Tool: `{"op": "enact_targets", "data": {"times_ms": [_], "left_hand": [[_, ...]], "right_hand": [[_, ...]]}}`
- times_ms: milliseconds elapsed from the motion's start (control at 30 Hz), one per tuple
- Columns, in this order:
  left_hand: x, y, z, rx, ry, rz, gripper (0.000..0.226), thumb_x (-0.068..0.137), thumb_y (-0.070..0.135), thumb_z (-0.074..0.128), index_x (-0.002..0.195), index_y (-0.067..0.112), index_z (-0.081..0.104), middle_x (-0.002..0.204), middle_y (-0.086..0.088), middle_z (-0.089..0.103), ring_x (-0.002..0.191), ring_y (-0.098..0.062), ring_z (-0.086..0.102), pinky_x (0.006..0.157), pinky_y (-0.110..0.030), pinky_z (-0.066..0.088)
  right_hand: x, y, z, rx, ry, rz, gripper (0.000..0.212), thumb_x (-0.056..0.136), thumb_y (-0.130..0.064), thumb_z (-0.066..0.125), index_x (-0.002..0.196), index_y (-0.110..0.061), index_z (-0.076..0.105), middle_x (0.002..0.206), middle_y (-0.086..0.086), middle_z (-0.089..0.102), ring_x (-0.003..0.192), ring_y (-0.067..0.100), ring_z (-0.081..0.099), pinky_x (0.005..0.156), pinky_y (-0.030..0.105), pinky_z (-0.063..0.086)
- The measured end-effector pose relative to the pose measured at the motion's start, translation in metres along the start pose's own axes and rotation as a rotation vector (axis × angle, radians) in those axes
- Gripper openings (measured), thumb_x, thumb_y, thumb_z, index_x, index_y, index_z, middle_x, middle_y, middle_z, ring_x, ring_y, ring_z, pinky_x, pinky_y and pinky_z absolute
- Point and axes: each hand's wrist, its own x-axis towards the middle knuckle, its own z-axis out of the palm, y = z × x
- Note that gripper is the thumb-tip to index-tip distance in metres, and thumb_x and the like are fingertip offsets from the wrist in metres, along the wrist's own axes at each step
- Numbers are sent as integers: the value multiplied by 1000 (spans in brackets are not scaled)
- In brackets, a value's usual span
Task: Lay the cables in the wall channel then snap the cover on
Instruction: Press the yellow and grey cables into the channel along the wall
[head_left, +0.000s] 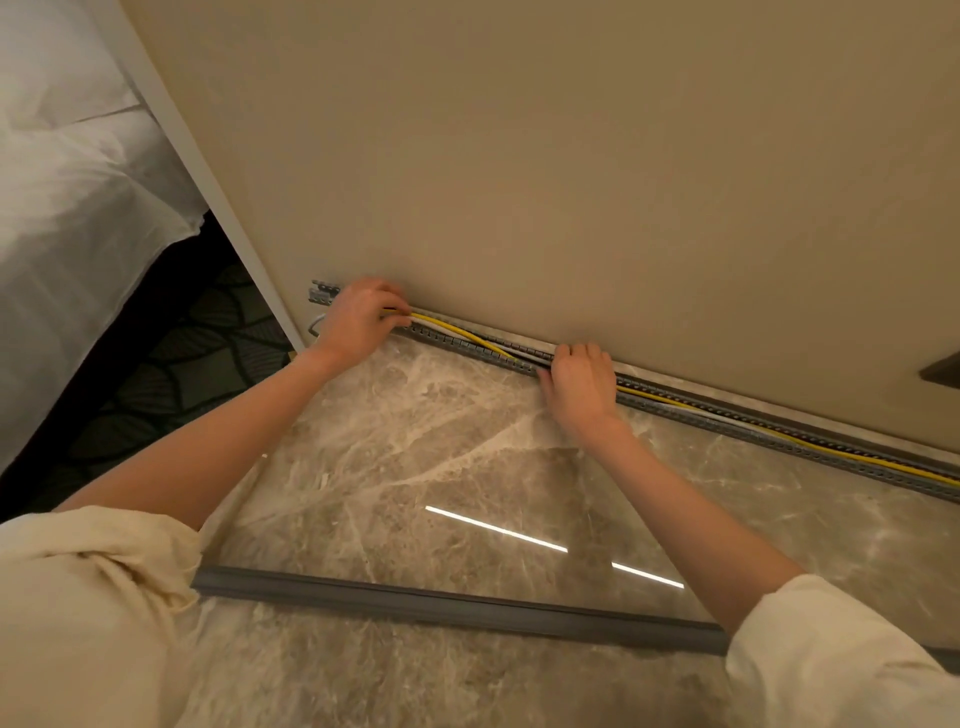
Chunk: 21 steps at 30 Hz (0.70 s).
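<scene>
A grey slotted channel (737, 423) runs along the foot of the beige wall, from the left corner down to the right edge. Yellow, white and dark cables (457, 332) lie in it and arch slightly out of it between my hands. My left hand (358, 319) grips the cables near the channel's left end. My right hand (579, 384) presses down on the cables and the channel further right, fingers curled over them. The long grey cover strip (457, 605) lies flat on the marble floor, close to my body.
A bed with white sheets (72, 218) stands at the left over dark patterned carpet (171, 364). A white door frame (208, 171) edges the wall. A short loose channel piece (322, 292) sits at the wall's left corner. The marble floor (467, 467) is glossy.
</scene>
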Motion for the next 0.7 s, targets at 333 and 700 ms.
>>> {"op": "enact_targets", "data": {"times_ms": [333, 700], "left_hand": [[-1, -19, 1, -69, 46, -79, 11, 82, 14, 69, 89, 9, 76, 94, -12, 72, 91, -29, 61, 83, -42, 49], [-30, -75, -10, -9, 70, -330, 24, 76, 30, 75, 79, 11, 61, 78, -3, 58, 74, -18, 52, 65, -34, 43]], "right_hand": [[44, -77, -12, 375, -13, -334, 26, 92, -17, 54, 116, -5, 52, 111, 15, 52, 103, 31, 52, 81, 42, 49], [77, -116, 11, 498, 25, -333, 20, 92, -24, 57, 105, -9, 58, 106, 10, 53, 93, 27, 57, 65, 36, 46]]}}
